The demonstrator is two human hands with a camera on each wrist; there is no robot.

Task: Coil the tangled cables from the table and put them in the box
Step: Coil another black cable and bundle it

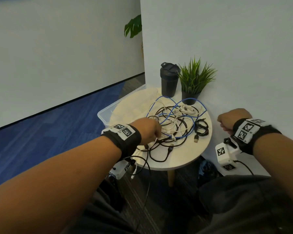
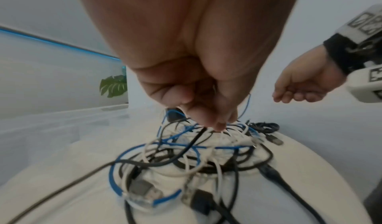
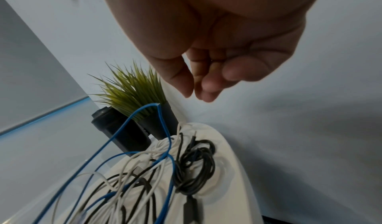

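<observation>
A tangle of black, white and blue cables lies on the round white table. My left hand reaches into the tangle's near left side. In the left wrist view its bunched fingertips pinch a black cable among white and blue strands. My right hand hovers beyond the table's right edge, fingers loosely curled and holding nothing. A clear plastic box stands on the floor behind the table's left side, partly hidden by the tabletop.
A black lidded cup and a potted grass plant stand at the back of the table against the white wall. A small black cable bundle lies near the right edge. Blue carpet lies to the left.
</observation>
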